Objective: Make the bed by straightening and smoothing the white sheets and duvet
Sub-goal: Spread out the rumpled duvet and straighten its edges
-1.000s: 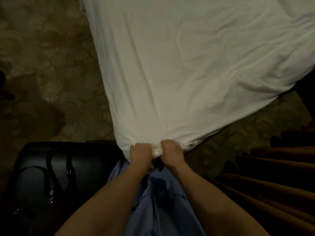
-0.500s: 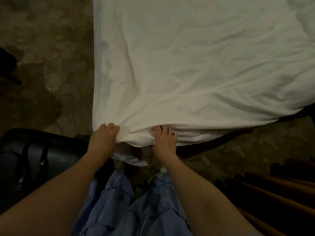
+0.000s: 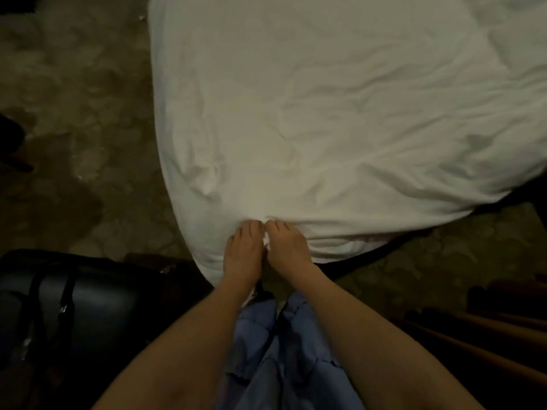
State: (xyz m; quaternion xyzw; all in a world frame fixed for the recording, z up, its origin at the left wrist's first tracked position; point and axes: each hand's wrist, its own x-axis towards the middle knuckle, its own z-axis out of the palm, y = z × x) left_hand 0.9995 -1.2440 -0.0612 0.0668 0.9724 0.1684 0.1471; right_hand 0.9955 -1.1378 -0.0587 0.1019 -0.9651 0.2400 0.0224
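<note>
A white duvet (image 3: 340, 113) covers the bed, wrinkled across its middle and right side, with its near corner hanging toward me. My left hand (image 3: 242, 253) and my right hand (image 3: 288, 247) lie side by side on that near edge, almost touching. Their fingers point away from me and the tips are buried in a fold of the fabric. A small bunch of white cloth shows pinched between the two hands. A lower white layer (image 3: 340, 247) peeks out beneath the duvet's edge to the right of my hands.
A black bag with straps (image 3: 88, 306) stands on the floor at my left, close to the bed corner. Patterned carpet (image 3: 74, 113) runs along the bed's left side. Brown folds, perhaps a curtain (image 3: 488, 350), fill the lower right. My blue garment (image 3: 281, 350) hangs below.
My hands, spread apart along the edge half a second ago, have come back together at the corner. The duvet lies flatter and further over the bed's left side.
</note>
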